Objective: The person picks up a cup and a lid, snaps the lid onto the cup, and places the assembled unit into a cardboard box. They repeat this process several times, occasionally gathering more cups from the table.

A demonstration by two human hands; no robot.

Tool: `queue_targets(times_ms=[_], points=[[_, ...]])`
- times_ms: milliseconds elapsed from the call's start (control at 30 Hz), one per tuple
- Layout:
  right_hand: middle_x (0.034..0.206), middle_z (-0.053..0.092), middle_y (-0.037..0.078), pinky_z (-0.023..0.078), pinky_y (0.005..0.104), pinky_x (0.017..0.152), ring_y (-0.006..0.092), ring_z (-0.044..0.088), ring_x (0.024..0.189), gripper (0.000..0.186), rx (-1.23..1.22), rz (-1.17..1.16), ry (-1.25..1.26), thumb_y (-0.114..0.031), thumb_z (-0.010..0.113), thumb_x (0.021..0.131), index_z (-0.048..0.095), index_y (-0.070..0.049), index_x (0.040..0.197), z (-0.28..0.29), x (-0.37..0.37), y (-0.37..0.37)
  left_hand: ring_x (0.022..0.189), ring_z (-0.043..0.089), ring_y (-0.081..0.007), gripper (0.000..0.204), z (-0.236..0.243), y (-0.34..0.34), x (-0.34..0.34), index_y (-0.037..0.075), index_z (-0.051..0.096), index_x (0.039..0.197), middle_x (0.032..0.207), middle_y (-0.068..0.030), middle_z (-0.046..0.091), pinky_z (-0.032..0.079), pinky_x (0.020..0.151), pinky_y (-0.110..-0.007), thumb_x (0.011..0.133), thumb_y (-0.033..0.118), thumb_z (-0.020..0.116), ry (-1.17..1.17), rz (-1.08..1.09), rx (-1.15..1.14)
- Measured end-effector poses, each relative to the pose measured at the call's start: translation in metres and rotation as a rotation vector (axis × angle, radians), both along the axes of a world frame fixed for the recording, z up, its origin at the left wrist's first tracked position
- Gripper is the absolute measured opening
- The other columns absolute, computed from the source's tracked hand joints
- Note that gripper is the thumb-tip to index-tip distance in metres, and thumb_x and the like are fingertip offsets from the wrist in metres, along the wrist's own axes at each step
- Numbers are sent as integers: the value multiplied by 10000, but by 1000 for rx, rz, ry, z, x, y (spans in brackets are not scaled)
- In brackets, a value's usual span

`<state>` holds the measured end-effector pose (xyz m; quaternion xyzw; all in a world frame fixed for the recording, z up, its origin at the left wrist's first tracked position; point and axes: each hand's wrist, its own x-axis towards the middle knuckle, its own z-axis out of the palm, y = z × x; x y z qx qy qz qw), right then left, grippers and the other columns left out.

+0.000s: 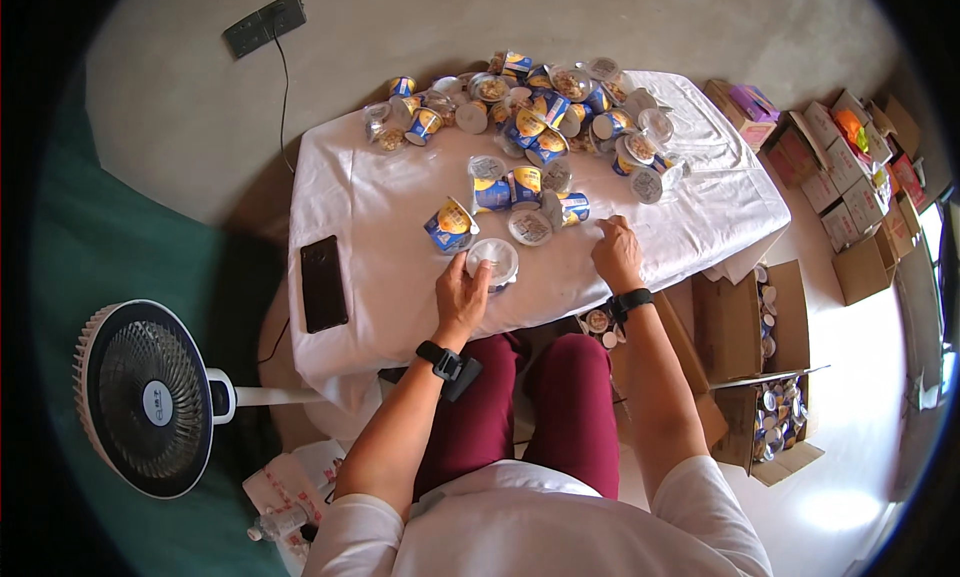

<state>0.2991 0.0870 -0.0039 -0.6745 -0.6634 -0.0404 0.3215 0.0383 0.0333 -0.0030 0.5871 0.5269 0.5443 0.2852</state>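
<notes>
1. Held cup (497, 288): wall mostly hidden by lid (496, 251).
2. Right hand (617, 253): whether anything is pinched cannot be made out.
3. Heaped cups (525, 128): many partly covered by others.
4. White shirt (560, 527): cut by lower edge.

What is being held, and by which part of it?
The left grip holds a lidded cup by the left side of its rim; nothing shows in the right grip.
</notes>
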Motion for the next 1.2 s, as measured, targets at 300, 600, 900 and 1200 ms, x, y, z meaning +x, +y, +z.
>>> queue_targets(times_ms=[300,600,900,1200], points=[[816,657,134,508,303,572,211,656,653,181,-302,288,779,-113,568,835,659,3,940,31,-49,-39,586,565,-187,277,3,-2,-6,9,607,984,756,-116,640,454,568,-323,823,233,634,-10,-10,7],[824,578,138,481,386,705,335,575,787,102,260,473,230,13,564,778,611,-1,868,63,-126,-63,596,542,-162,332,6,-5,-8,13,606,1061,779,-112,641,445,583,-308,867,283,600,-150,-62,-113],[956,649,163,498,370,751,330,634,853,158,184,435,505,40,587,772,643,-8,912,38,-112,-53,603,560,-189,336,17,-8,-8,12,596,1021,791,-137,631,440,574,-330,892,321,571,-7,-54,-114],[933,647,144,500,389,703,341,621,841,113,11,363,-24,-43,599,792,617,-27,903,30,-97,-15,617,580,-216,343,10,-5,-5,14,604,1002,805,-129,641,466,594,-341,854,323,628,9,-21,-82]])
